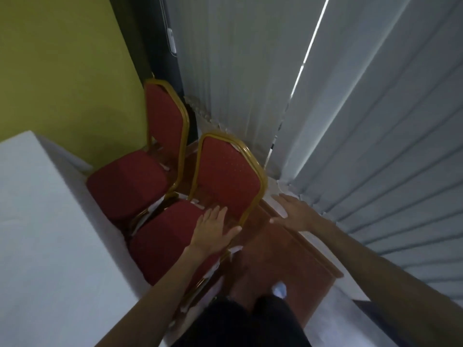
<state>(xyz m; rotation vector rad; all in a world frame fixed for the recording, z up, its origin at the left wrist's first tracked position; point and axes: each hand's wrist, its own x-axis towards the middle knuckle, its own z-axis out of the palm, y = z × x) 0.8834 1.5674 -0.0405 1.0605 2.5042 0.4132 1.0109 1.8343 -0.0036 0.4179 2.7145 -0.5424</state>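
Two red padded chairs with gold metal frames stand side by side against a white-clothed table. The nearer chair (pixel 225 176) is right below me, the farther chair (pixel 130 181) behind it by the wall. My left hand (pixel 213 229) is stretched out with straight, spread fingers over the nearer chair, where seat meets backrest; I cannot tell if it touches. My right hand (pixel 293 211) is also spread flat, to the right of that chair's backrest, above the floor near the blinds. Neither hand holds anything.
A table with a white cloth (pixel 50 234) fills the left side. A yellow-green wall (pixel 62 66) stands behind it. Pale vertical blinds (pixel 363 121) run along the right. Brown floor (pixel 288 259) lies between chair and blinds; my shoe (pixel 279 289) shows below.
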